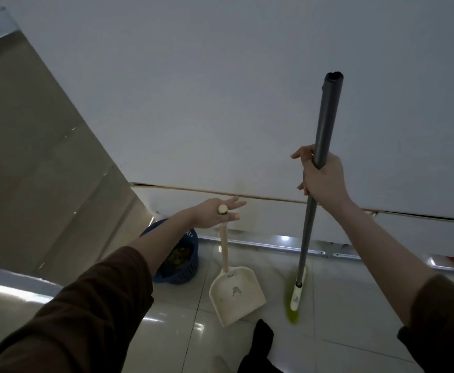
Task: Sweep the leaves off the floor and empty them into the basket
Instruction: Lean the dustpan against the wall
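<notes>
The blue basket (186,267) sat on the floor, just under the left hand (209,215). That hand was open, fingers straight, with the top of the dustpan (236,294) handle resting between thumb and fingers. The right hand (324,181) was wrapped round the broom (308,219) stick.

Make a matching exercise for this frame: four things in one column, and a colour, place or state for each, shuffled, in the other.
Things:
1. broom
2. dustpan
3. basket
4. left hand

States:
A. blue, with leaves inside
B. fingers straight, at the knob of the dustpan's handle
C. grey pole gripped by the right hand
D. cream, between the basket and the broom's green head

Pairs: 1-C, 2-D, 3-A, 4-B
</notes>
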